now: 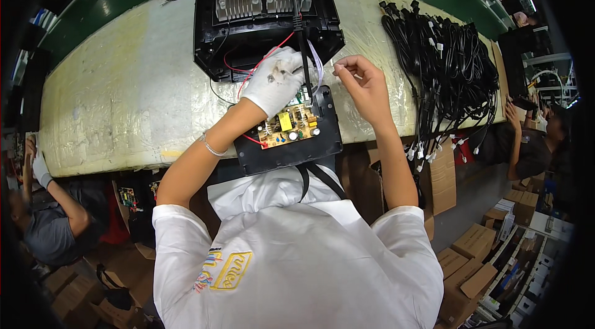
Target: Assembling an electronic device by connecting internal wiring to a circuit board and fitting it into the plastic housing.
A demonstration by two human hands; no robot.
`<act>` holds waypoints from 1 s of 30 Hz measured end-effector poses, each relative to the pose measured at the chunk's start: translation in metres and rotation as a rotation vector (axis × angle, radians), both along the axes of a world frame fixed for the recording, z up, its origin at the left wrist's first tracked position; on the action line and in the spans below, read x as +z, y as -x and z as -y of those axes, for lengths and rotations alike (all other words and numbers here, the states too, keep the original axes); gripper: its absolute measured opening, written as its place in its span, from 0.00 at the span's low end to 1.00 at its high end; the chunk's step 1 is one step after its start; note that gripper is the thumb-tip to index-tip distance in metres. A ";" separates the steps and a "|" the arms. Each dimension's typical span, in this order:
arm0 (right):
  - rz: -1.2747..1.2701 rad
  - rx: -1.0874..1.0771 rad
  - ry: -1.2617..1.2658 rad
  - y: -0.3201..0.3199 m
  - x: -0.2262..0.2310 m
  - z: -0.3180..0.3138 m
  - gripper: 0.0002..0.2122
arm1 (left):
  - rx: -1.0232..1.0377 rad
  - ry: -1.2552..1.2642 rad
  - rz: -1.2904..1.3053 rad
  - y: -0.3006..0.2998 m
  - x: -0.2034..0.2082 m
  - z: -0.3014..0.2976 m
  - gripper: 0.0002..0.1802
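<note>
Yellow-tan circuit board (pixel 286 127) lies on a black panel (pixel 263 160) at the near bench (pixel 124 93) edge, long axis left to right, right end slightly farther. Beyond is the open black housing (pixel 248 31); a black cable (pixel 306 62) comes between. The gloved left hand (pixel 276 80) bends over the board's far side; the bare right hand (pixel 364 83) is right of it, fingertips close together. Either grip I cannot tell.

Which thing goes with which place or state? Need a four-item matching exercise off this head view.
Things:
1. circuit board
2. left hand
3. black cables
4. right hand

Places and states:
A. bare
B. heaped on the right side of the table
C. set on a black panel
D. in a white glove

Pairs: 1-C, 2-D, 3-B, 4-A
</note>
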State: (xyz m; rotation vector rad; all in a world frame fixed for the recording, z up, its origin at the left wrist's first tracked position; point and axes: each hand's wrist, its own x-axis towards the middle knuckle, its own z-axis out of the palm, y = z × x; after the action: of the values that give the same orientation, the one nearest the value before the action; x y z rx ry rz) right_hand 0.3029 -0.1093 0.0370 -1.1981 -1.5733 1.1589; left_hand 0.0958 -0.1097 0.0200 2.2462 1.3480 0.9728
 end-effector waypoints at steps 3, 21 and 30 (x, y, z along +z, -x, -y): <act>0.217 0.020 -0.095 -0.007 0.007 -0.001 0.05 | 0.048 0.012 -0.023 -0.001 -0.002 0.001 0.04; 0.589 0.137 -1.003 0.029 0.025 0.009 0.06 | 0.024 0.167 0.185 0.006 0.022 0.004 0.09; 0.672 0.254 -1.054 0.029 0.018 0.000 0.11 | 0.058 0.276 0.152 0.024 0.037 0.026 0.06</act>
State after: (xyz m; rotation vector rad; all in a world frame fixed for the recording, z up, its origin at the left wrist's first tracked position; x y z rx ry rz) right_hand 0.2739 -0.1097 0.0553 -0.6596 -2.4104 -0.1004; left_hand 0.0719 -0.1354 0.0574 1.9016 1.3922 0.8956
